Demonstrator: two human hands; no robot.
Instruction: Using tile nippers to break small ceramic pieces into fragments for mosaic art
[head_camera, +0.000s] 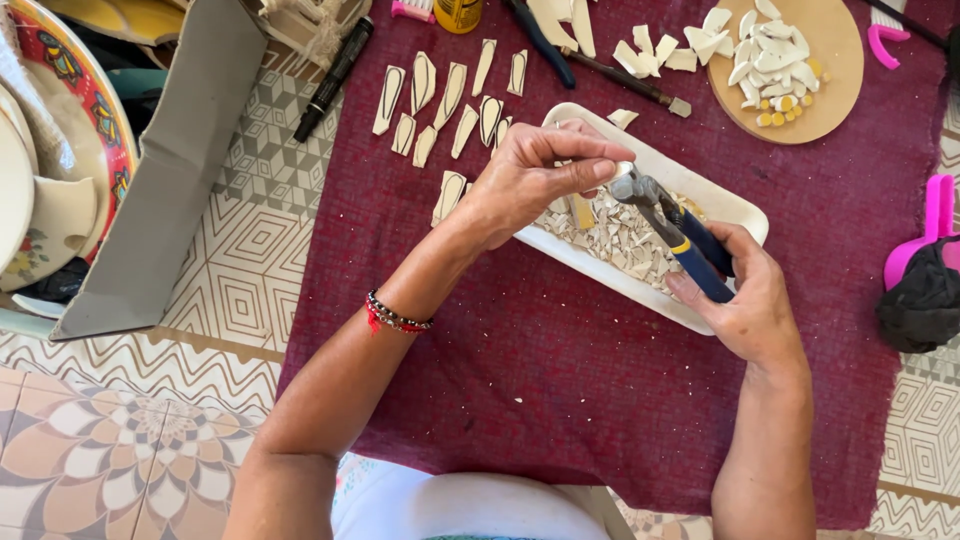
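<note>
My right hand (748, 300) grips the blue handles of metal tile nippers (668, 228) over a white rectangular tray (735, 205) filled with several broken ceramic shards. My left hand (535, 175) pinches a small ceramic piece against the nippers' jaws; the piece is almost hidden by my fingertips. A beaded bracelet with red thread circles my left wrist. Cut cream tile pieces with dark lines (450, 100) lie in rows on the maroon cloth (560, 380) just left of my left hand.
A round wooden board (835, 70) with white and yellow shards sits at top right. A black marker (333, 77), a grey cardboard box (170, 170) and painted plates (75, 130) lie at left. Pink plastic tool (935, 225) and black bag (925, 300) at right edge.
</note>
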